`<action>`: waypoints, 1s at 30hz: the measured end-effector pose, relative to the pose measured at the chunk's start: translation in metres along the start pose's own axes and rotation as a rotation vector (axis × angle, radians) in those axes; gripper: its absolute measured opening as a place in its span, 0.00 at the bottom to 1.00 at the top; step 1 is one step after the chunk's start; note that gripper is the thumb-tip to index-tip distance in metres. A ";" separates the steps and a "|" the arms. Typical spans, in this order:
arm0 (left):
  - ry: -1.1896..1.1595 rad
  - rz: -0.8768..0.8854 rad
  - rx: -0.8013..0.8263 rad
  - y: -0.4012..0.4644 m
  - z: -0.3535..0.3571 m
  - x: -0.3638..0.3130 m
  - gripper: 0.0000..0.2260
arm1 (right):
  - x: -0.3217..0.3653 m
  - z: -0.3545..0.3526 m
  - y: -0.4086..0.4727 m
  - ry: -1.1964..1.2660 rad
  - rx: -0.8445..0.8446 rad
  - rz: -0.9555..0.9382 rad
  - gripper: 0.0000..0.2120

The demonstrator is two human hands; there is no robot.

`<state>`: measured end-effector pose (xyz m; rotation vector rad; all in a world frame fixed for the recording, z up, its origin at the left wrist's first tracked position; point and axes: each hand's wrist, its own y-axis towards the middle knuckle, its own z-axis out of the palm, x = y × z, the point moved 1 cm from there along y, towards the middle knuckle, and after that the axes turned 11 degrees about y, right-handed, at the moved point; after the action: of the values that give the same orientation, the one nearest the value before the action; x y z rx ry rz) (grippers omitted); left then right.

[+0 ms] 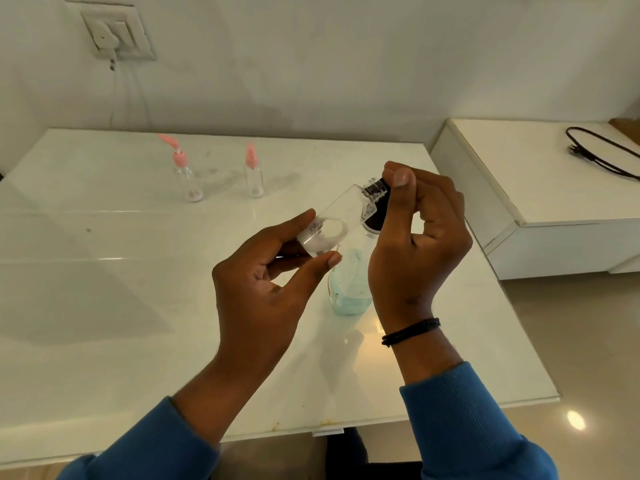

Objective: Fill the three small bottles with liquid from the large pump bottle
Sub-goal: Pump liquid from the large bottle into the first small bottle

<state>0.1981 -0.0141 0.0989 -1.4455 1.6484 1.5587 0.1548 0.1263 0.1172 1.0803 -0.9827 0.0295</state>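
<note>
Above the counter [104,306], left hand [266,271] grips a tilted clear bottle [332,220], right hand [419,230] pinches its cap [375,199]; a slip could topple the pump bottle [349,289].

- No text, label, brand, number or sign can be read anywhere in the view.
</note>
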 end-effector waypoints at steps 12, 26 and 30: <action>0.007 0.038 0.001 0.001 -0.001 0.000 0.20 | 0.001 -0.001 0.000 -0.033 0.012 -0.020 0.09; 0.013 0.054 -0.003 0.001 0.001 0.003 0.20 | 0.005 -0.005 0.012 -0.043 0.050 -0.014 0.11; 0.026 0.048 -0.005 0.001 0.000 0.004 0.20 | 0.003 -0.003 0.005 -0.029 0.039 -0.002 0.11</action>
<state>0.1955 -0.0157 0.0961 -1.4441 1.7070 1.5779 0.1560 0.1296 0.1226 1.1197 -1.0106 0.0318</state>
